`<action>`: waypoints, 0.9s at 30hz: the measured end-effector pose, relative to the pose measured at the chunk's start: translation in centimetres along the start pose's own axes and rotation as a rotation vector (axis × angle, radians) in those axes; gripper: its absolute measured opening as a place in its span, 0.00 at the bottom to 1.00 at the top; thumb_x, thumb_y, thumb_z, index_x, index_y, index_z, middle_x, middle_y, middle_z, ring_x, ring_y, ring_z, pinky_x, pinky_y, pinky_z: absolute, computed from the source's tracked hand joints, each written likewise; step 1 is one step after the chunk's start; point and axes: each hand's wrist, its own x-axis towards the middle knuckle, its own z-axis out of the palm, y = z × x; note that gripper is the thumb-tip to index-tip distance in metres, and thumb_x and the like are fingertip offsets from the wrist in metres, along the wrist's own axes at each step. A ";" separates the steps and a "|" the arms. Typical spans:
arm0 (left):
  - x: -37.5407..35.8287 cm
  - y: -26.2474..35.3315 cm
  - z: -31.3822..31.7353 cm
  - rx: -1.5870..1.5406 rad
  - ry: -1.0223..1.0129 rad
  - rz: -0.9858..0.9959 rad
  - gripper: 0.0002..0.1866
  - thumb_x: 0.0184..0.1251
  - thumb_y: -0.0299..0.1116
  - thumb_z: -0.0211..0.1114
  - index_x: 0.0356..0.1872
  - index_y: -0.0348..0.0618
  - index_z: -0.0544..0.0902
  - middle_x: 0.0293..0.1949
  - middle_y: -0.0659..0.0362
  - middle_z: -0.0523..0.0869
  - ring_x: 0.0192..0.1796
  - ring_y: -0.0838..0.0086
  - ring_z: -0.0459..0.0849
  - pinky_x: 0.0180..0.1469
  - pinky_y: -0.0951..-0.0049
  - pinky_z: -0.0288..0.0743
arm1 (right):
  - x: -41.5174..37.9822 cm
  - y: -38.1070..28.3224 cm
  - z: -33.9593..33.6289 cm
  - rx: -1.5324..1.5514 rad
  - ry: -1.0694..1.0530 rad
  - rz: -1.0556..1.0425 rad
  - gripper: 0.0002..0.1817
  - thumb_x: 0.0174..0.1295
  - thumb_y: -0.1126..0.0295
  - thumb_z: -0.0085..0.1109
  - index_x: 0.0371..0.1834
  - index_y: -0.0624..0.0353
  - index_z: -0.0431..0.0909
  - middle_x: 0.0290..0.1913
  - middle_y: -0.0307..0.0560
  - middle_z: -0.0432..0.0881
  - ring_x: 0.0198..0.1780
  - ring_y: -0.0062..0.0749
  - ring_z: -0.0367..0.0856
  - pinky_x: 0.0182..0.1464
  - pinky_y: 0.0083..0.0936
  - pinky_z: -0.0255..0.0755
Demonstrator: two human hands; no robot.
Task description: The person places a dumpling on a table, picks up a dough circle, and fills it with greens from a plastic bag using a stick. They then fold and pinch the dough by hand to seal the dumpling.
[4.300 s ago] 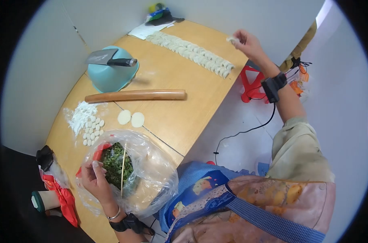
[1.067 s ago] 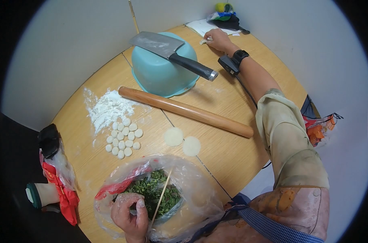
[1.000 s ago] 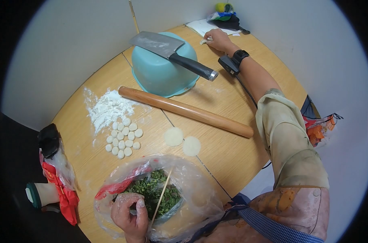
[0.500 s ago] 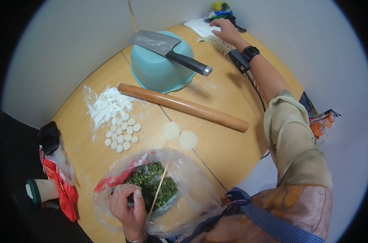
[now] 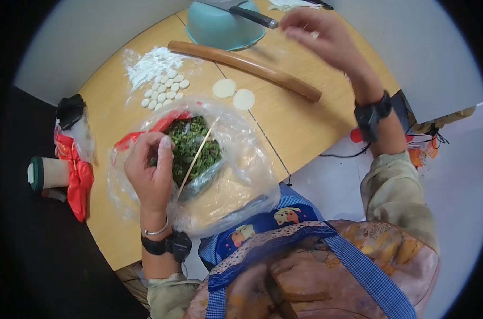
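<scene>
My left hand (image 5: 150,169) is over the left side of a clear plastic bag (image 5: 241,159) with a red edge. Its fingers are curled in beside the thumb; what they hold, if anything, is hidden. Chopped greens (image 5: 191,141) fill the bag's opening, and a thin light stick (image 5: 197,157) slants across them. My right hand (image 5: 326,40) is raised over the table's far right, blurred, its thumb and fingers apart, near the handle of a cleaver (image 5: 254,17). Two flat round wrappers (image 5: 224,88) lie beyond the bag. A wooden rolling pin (image 5: 246,68) lies behind them.
An upturned teal bowl (image 5: 220,27) carries the cleaver at the back. White flour (image 5: 152,65) and several small dough rounds (image 5: 166,87) lie at the far left of the table (image 5: 284,133). A green-rimmed cup (image 5: 52,173) and a red bag (image 5: 77,175) are beyond the left edge.
The view has tipped down towards my body, so the tabletop things sit higher. My right hand has come back from the items at the far edge. My left hand stays by the bag.
</scene>
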 end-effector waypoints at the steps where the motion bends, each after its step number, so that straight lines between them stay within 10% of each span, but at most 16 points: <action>1: -0.1 0.0 0.0 -0.043 -0.019 -0.024 0.03 0.70 0.25 0.61 0.35 0.37 0.79 0.29 0.62 0.80 0.30 0.83 0.76 0.33 0.82 0.68 | -0.9 -2.4 1.6 0.019 -0.039 0.021 0.09 0.66 0.69 0.59 0.43 0.63 0.80 0.36 0.41 0.83 0.40 0.22 0.81 0.43 0.24 0.75; 10: 0.2 -0.3 -0.1 -0.297 0.010 -0.142 0.04 0.71 0.27 0.61 0.37 0.37 0.79 0.29 0.65 0.81 0.29 0.87 0.75 0.31 0.86 0.67 | -1.9 -1.3 11.5 -0.294 -0.200 0.169 0.08 0.57 0.69 0.62 0.34 0.63 0.79 0.32 0.53 0.82 0.34 0.45 0.80 0.38 0.35 0.73; 22: 0.4 -0.3 -0.4 -0.345 0.021 -0.150 0.06 0.73 0.30 0.60 0.40 0.37 0.80 0.30 0.62 0.82 0.28 0.86 0.75 0.31 0.85 0.68 | -2.2 -1.6 11.9 -0.120 -0.295 0.359 0.07 0.56 0.70 0.63 0.30 0.62 0.76 0.27 0.42 0.79 0.32 0.27 0.78 0.35 0.27 0.71; 27: 0.5 -0.2 -0.6 -0.449 -0.066 -0.212 0.07 0.73 0.29 0.59 0.46 0.37 0.79 0.34 0.61 0.82 0.30 0.84 0.76 0.32 0.85 0.69 | -0.3 -4.7 10.5 0.669 -0.199 0.242 0.06 0.61 0.76 0.61 0.38 0.60 0.74 0.34 0.32 0.77 0.38 0.17 0.77 0.41 0.18 0.73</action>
